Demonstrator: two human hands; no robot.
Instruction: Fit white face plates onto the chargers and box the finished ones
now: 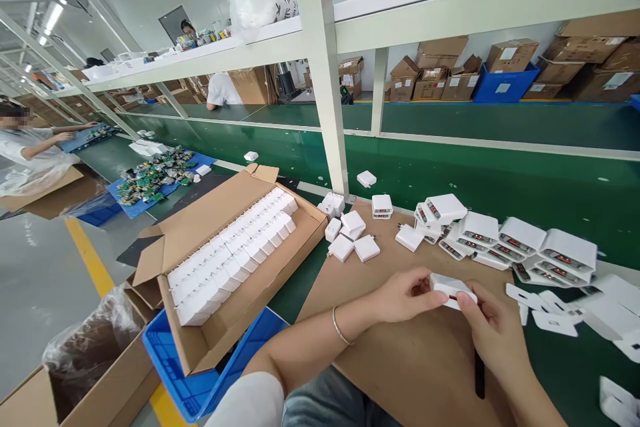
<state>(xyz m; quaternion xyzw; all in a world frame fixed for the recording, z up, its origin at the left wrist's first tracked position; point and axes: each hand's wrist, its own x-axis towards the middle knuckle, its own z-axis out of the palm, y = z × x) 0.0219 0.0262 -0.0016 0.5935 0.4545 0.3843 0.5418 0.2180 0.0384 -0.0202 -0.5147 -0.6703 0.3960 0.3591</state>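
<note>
Above the brown cardboard sheet [390,360], a white charger housing [447,285] is pinched between my two hands. The fingers of my left hand [413,295] grip its left end. My right hand [493,320] closes on its right end, with the thumb along the near edge. A black strip-like thing [479,373] shows below my right palm; whether that hand holds it I cannot tell. Behind my hands stand stacked white housings [523,237] with boards visible inside. White flat cover plates [553,320] lie to the right. Several finished-looking white chargers [367,248] with prongs lie further left.
A shallow carton [300,240] with rows of white chargers [230,253] rests over a blue crate [185,387] on the left. Circuit boards [155,177] are heaped beyond it. A shelf post [323,80] rises in front of the green belt [425,170]. Another person [30,147] sits far left.
</note>
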